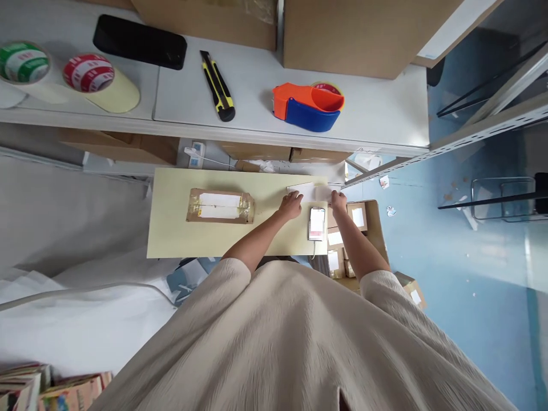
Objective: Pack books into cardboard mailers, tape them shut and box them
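My left hand [291,205] has its fingers curled over the lower edge of a white paper sheet [306,190] at the back right of the pale yellow table [171,228]. To its right, my right hand [338,201] pinches the edge of a small white paper slip [322,193]. The slip overlaps the sheet; any print on them is too small to read. Between my wrists lies a phone [317,224] with a lit screen and a white cable. Left of my hands rests a taped cardboard box [220,206] with a white label.
A shelf [252,108] ahead holds a box cutter [217,85], an orange and blue tape dispenser [308,107], tape rolls [103,83] and a black phone-like slab [139,41]. An open carton [377,228] with labelled boxes stands right of the table. A power strip [196,154] sits behind it.
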{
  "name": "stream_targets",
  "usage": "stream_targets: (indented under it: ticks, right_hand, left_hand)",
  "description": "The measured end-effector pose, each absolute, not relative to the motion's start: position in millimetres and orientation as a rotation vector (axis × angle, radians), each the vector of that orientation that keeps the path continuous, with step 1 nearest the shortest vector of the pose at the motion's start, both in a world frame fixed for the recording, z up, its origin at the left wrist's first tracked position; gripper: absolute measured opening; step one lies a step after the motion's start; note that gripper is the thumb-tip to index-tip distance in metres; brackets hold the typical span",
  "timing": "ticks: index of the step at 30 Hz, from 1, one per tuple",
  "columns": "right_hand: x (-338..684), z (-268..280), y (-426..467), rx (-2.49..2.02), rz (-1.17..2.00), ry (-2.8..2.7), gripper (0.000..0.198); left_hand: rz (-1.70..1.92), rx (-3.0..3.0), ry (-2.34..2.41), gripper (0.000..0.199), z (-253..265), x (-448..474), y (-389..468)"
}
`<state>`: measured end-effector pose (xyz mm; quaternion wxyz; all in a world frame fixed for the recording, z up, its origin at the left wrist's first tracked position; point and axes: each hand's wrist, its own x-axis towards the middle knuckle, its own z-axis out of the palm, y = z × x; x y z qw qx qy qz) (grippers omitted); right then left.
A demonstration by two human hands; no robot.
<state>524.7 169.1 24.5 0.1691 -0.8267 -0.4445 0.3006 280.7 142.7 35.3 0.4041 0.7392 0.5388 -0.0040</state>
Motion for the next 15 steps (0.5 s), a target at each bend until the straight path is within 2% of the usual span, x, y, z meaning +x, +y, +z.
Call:
stream_targets:
  ticks: [4,9,15]
  right_hand:
    - [544,31,164,-2.353,1.042,-0.795,0.025]
    - [555,37,165,-2.307,1.01,-0.95,0.044]
    - [556,38,174,-2.357,0.904,-1.106,0.048]
  left_hand:
    - [-0.036,1.92,1.321,0.068,26,293,153]
    - [-0.079,1.869,1.362,0.087,12,308,167]
    - [-0.116,1.851,1.421,0.094,5,321,179]
